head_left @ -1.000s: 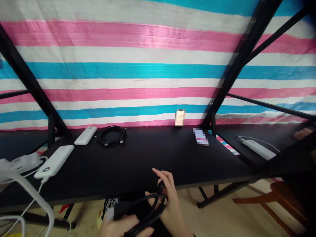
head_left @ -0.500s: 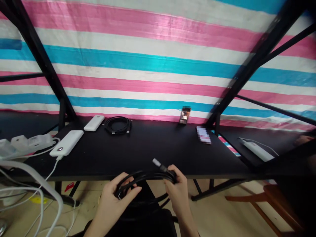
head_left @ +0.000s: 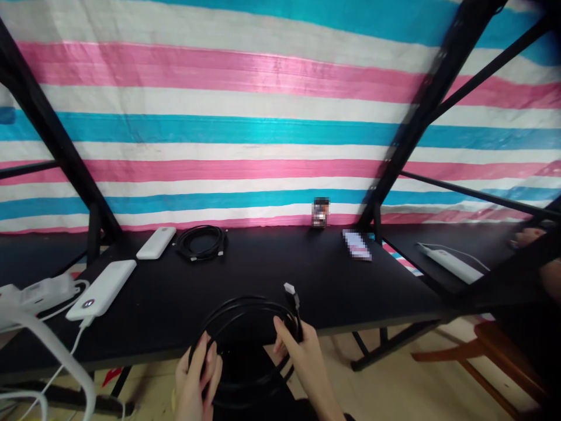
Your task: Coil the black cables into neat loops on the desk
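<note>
The cable (head_left: pixel 245 299) now spreads in a wider loop than in the earlier frame; I see the left hand (head_left: pixel 197 374) and right hand (head_left: pixel 304 354) each gripping it, at the near edge of the worktop (head_left: pixel 267 263).

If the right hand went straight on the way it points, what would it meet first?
Beyond the black cable it holds, the right hand would probably meet the tabletop near its front edge. The hand's height against that edge is unclear; if it passes above, the striped sheet looks next.
</note>
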